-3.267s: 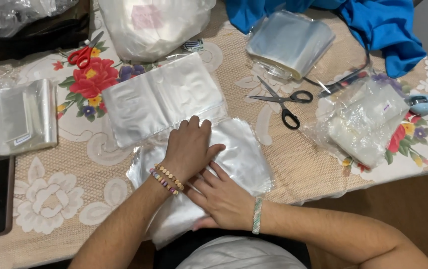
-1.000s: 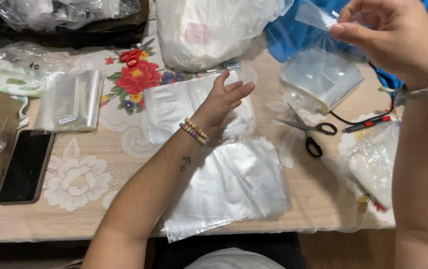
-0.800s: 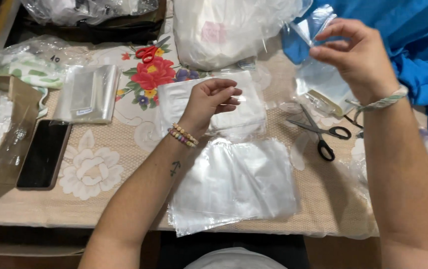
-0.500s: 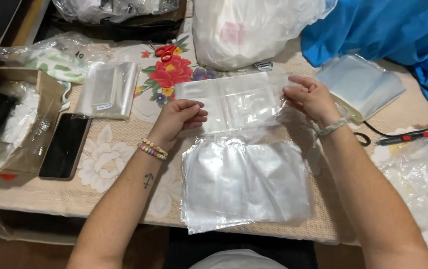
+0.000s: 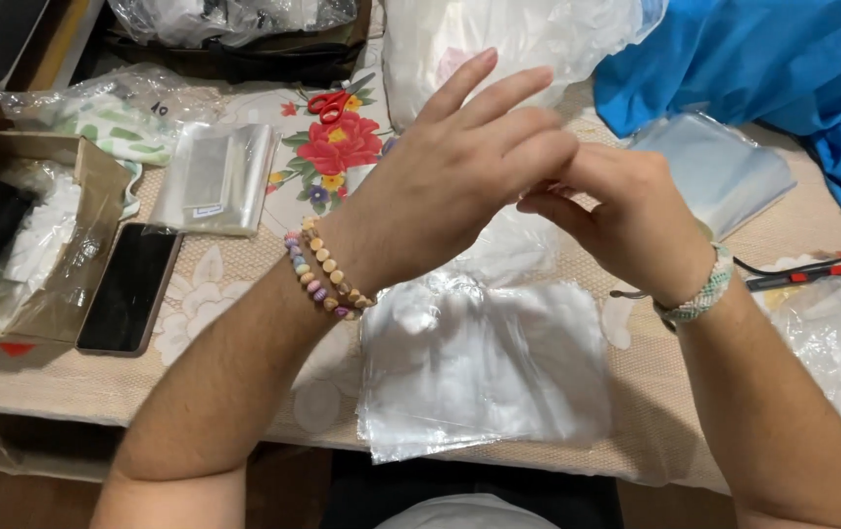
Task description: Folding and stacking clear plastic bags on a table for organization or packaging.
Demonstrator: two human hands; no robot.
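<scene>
We see both hands raised together at the centre of the frame, above a flat stack of clear plastic bags (image 5: 484, 367) lying on the beige floral tablecloth (image 5: 224, 284) at lower centre. The left hand (image 5: 440, 181), with 2 beaded bracelets at the wrist, has its fingers stretched out and loosely spread, crossing over the right hand's fingertips. The right hand (image 5: 626, 220), wearing a woven wristband, is curled with its fingertips pinched under the left; we cannot tell whether anything is held between them.

At left lies a black phone (image 5: 131, 289) just beside an open cardboard box (image 5: 77, 235). A smaller pack of clear sleeves (image 5: 215, 176) sits at upper left, red-handled scissors (image 5: 337, 98) above it, and blue cloth (image 5: 763, 69) fills the upper right.
</scene>
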